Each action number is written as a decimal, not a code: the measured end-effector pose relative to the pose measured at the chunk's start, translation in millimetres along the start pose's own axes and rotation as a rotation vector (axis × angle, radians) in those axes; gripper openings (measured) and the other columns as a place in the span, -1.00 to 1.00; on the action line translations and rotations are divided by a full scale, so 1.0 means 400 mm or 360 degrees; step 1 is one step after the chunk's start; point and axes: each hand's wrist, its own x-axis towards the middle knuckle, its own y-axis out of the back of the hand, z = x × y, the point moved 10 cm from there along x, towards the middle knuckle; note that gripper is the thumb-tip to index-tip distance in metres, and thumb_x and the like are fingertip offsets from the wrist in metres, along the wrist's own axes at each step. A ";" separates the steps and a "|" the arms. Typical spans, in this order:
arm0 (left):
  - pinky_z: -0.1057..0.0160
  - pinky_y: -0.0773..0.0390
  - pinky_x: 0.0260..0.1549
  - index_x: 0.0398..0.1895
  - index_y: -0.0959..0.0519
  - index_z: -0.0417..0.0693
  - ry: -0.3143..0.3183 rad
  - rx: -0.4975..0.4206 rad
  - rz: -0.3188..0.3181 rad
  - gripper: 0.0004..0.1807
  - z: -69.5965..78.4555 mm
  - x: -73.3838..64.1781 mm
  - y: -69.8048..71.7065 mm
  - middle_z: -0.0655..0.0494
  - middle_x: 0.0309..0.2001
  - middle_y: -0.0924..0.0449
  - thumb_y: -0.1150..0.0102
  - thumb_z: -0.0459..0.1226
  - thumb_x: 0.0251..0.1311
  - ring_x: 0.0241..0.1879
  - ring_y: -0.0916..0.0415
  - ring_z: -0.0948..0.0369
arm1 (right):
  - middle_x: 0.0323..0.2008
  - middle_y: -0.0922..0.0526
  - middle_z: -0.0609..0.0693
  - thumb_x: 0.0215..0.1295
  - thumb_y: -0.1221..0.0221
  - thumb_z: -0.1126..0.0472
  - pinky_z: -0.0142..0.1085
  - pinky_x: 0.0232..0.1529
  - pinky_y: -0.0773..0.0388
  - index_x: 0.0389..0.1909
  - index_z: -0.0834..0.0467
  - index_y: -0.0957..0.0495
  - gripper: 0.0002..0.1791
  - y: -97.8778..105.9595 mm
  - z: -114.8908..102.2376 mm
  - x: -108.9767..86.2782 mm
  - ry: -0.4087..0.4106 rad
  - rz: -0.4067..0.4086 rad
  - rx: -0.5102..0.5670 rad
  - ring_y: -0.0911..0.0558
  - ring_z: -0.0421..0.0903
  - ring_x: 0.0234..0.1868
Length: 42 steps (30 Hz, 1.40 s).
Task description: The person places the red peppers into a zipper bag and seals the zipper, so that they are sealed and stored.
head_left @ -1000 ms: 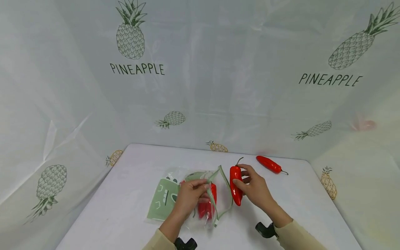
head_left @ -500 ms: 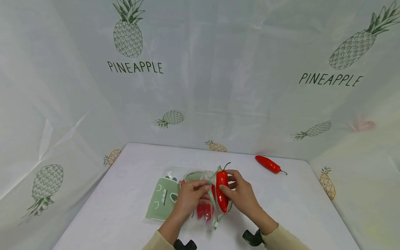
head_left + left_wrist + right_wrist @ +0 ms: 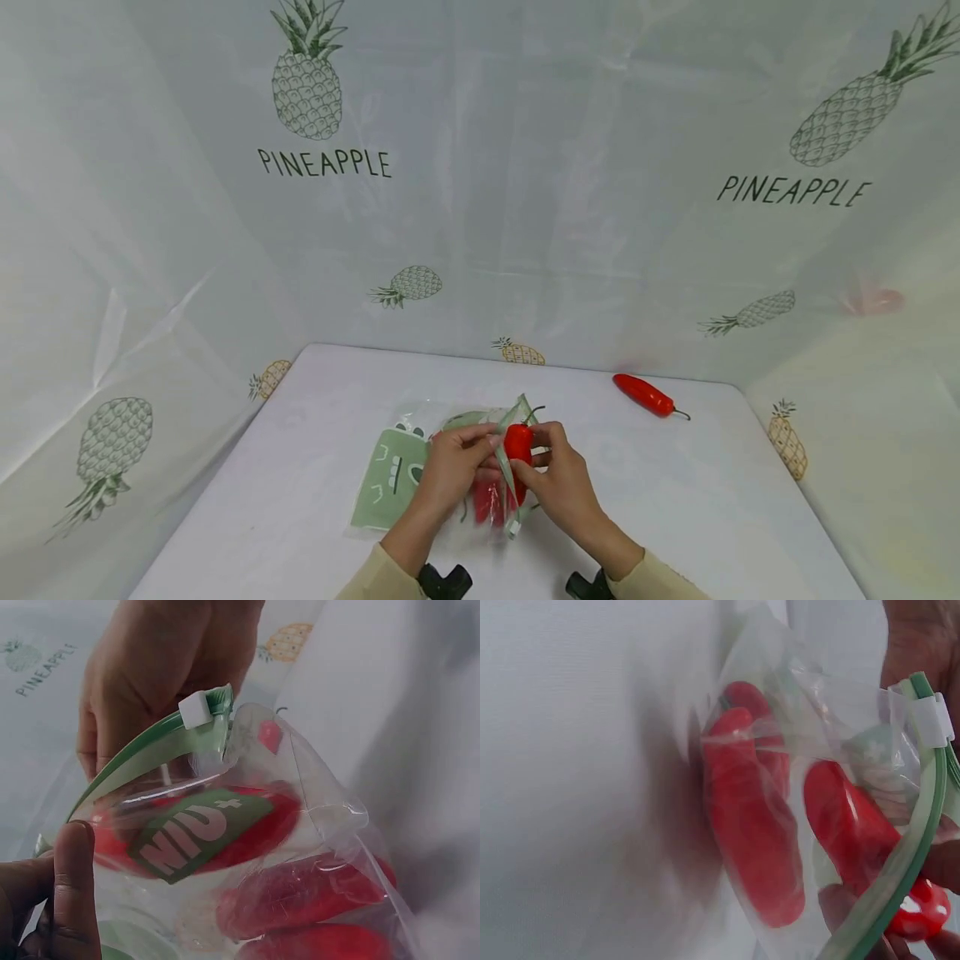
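My left hand (image 3: 452, 471) pinches the green zip edge (image 3: 131, 761) of a clear plastic zip bag (image 3: 322, 802). A white slider (image 3: 196, 710) sits at one end of that edge. My right hand (image 3: 562, 483) grips a glossy red chili pepper (image 3: 517, 442), stem up, in the bag's open mouth. In the left wrist view, this pepper shows through the plastic behind a green NIU+ label (image 3: 196, 834). Deeper in the bag lie more red peppers (image 3: 754, 825), seen through the film. The right fingertips are partly hidden by the bag.
Another red chili pepper (image 3: 647, 394) lies at the back right of the white table (image 3: 675, 500). Left of the hands is a flat green panel with a cartoon face (image 3: 386, 492), in clear plastic. A pineapple-print sheet (image 3: 525, 208) hangs behind the table.
My right hand has moved left with the pepper, from beside the bag into its mouth. My left hand stays at the zip edge. The pepper at the back right has not moved.
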 end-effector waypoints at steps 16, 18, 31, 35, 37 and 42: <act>0.30 -0.82 -0.35 0.24 -0.68 -0.23 -0.0096 0.0010 -0.0008 -0.63 0.040 0.002 0.003 -0.15 -0.17 -0.74 -0.29 -0.28 0.45 -0.40 -0.66 0.27 | -0.01 -0.73 0.09 0.31 -0.44 0.22 -0.45 -0.31 -0.75 0.15 0.09 -0.40 -0.50 -0.064 -0.029 0.008 0.0170 -0.0305 -0.0180 -0.78 -0.13 -0.22; 0.29 -0.82 -0.35 0.24 -0.67 -0.24 -0.0103 0.0015 -0.0014 -0.63 0.041 0.001 0.002 -0.16 -0.18 -0.75 -0.29 -0.27 0.46 -0.40 -0.66 0.26 | 0.00 -0.74 0.11 0.31 -0.45 0.21 -0.44 -0.31 -0.76 0.14 0.10 -0.41 -0.50 -0.064 -0.028 0.009 0.0173 -0.0306 -0.0197 -0.77 -0.14 -0.23; 0.30 -0.82 -0.36 0.19 -0.69 -0.30 -0.0068 -0.0007 -0.0052 -0.66 0.027 -0.005 -0.010 -0.17 -0.18 -0.75 -0.30 -0.31 0.44 -0.44 -0.67 0.28 | -0.08 -0.75 0.16 0.31 -0.47 0.13 -0.39 -0.45 -0.77 0.17 0.18 -0.45 -0.47 -0.050 0.014 0.028 -0.0019 -0.0264 -0.0213 -0.76 -0.14 -0.30; 0.29 -0.82 -0.36 0.16 -0.71 -0.29 -0.0049 0.0020 -0.0054 -0.68 0.017 -0.009 -0.010 -0.08 -0.23 -0.75 -0.32 -0.32 0.42 -0.48 -0.68 0.29 | -0.08 -0.74 0.19 0.30 -0.46 0.18 -0.34 -0.46 -0.79 0.19 0.22 -0.44 -0.45 -0.030 0.032 0.043 -0.0159 -0.0146 -0.0155 -0.75 -0.13 -0.31; 0.29 -0.83 -0.36 0.14 -0.72 -0.28 -0.0045 0.0032 -0.0059 -0.69 0.014 -0.009 -0.011 -0.07 -0.24 -0.76 -0.32 -0.33 0.42 -0.49 -0.69 0.29 | -0.08 -0.73 0.21 0.29 -0.46 0.18 -0.31 -0.47 -0.80 0.20 0.23 -0.43 -0.44 -0.024 0.036 0.047 -0.0217 -0.0105 -0.0066 -0.76 -0.11 -0.33; 0.28 -0.83 -0.37 0.16 -0.72 -0.28 -0.0050 0.0015 -0.0061 -0.69 0.011 -0.008 -0.017 -0.18 -0.15 -0.78 -0.32 -0.35 0.42 -0.47 -0.69 0.29 | -0.10 -0.72 0.22 0.35 -0.40 0.20 -0.25 -0.49 -0.80 0.21 0.26 -0.43 -0.48 -0.046 0.027 0.046 -0.0252 -0.0199 0.0137 -0.78 -0.09 -0.36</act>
